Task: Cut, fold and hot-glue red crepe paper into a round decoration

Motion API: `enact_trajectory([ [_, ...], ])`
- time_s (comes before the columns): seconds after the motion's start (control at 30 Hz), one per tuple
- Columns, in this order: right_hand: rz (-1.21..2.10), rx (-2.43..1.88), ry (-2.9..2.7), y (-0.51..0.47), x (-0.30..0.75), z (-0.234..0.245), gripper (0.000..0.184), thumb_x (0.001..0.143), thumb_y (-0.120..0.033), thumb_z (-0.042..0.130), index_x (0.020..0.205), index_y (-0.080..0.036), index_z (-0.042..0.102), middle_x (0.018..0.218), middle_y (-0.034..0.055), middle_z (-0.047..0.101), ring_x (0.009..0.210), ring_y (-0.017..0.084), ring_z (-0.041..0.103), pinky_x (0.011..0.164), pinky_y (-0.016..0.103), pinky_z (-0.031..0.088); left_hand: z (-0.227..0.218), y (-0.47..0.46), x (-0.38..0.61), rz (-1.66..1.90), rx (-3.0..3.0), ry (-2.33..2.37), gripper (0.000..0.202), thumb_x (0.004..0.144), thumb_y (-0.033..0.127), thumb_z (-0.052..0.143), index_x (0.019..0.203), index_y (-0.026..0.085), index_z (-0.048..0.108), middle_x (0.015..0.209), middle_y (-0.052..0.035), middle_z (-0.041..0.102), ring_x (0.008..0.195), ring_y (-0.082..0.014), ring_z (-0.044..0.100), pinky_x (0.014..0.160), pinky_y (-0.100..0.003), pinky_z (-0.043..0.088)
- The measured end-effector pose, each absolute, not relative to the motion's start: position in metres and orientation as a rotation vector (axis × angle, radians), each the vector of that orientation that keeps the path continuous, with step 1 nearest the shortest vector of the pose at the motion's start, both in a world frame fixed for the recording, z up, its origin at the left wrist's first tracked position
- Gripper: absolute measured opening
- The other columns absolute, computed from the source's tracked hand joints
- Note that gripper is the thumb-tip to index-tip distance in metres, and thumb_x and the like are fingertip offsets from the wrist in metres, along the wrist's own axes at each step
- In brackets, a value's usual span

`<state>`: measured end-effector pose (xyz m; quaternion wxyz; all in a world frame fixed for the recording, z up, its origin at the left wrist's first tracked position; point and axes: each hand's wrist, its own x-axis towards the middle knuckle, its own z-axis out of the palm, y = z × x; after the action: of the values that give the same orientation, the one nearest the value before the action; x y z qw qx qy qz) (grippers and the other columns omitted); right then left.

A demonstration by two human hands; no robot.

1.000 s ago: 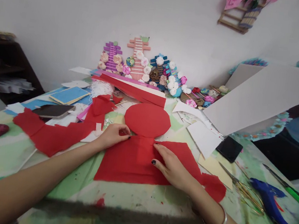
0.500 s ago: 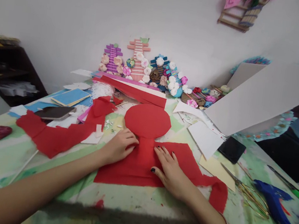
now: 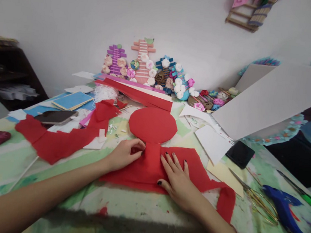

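A red paper sheet (image 3: 197, 165) lies flat on the paint-stained table (image 3: 133, 204), joined at its top to a red paper circle (image 3: 152, 124). My left hand (image 3: 124, 153) rests at the sheet's upper left edge, fingers curled and pinching the red paper just below the circle. My right hand (image 3: 178, 176) lies flat on the middle of the sheet, fingers spread and pressing it down. A red strip (image 3: 225, 202) hangs off the sheet's right end beside my right wrist.
Red paper scraps (image 3: 58, 140) lie to the left, with a phone (image 3: 56, 116) and blue card (image 3: 72, 100) behind. Scissors (image 3: 255, 198), a blue glue gun (image 3: 283, 207), a black square (image 3: 240, 154) and white sheets (image 3: 271, 100) are at right. Paper-flower crafts (image 3: 150, 68) line the wall.
My left hand slid rightward onto the sheet's neck and pinched it. My right hand spread flat on the sheet. The sheet's lower right strip shifted and curled.
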<state>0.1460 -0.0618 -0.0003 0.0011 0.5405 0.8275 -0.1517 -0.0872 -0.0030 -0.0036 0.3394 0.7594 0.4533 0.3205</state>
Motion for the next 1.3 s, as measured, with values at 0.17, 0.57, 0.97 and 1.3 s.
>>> enact_trajectory([
  [0.17,-0.635,1.718,2.561,-0.059,0.145,0.009,0.066,0.094,-0.048,0.033,0.151,-0.019,0.014,0.157,0.0072,0.007,0.145,0.027,-0.003,0.113,0.058,0.002,-0.001,-0.001,-0.081,0.923,1.713,1.143,0.015,0.074,0.024,0.058,0.085,0.016,0.060,0.092,-0.0060,0.068,0.089,-0.0188,0.064,0.084,-0.032,0.049],
  [0.57,-0.865,1.752,2.707,-0.055,0.140,0.023,0.077,0.092,-0.056,0.033,0.151,-0.013,0.009,0.158,0.0103,0.011,0.146,0.023,0.001,0.117,0.050,0.003,0.016,-0.008,-0.064,1.064,0.787,0.970,0.014,0.074,0.008,0.063,0.084,0.014,0.055,0.074,-0.0015,0.066,0.066,-0.0123,0.067,0.070,-0.025,0.056],
  [0.97,-0.889,1.663,2.774,-0.054,0.131,0.018,0.072,0.093,-0.049,0.038,0.151,-0.015,0.012,0.156,0.0150,0.018,0.145,0.028,0.009,0.115,0.054,0.012,0.009,0.001,-0.050,0.999,0.713,0.932,0.002,0.078,0.008,0.062,0.078,0.008,0.064,0.075,-0.0090,0.070,0.068,-0.0120,0.067,0.068,-0.020,0.054],
  [1.3,-0.511,1.656,2.764,-0.073,0.143,0.010,0.094,0.078,-0.041,0.063,0.150,-0.007,0.013,0.155,0.0187,0.012,0.144,0.033,0.008,0.114,0.057,0.013,0.015,0.007,-0.064,0.948,0.892,1.058,0.017,0.070,0.021,0.072,0.080,0.013,0.060,0.068,-0.0005,0.065,0.055,-0.0091,0.061,0.051,-0.018,0.048],
])
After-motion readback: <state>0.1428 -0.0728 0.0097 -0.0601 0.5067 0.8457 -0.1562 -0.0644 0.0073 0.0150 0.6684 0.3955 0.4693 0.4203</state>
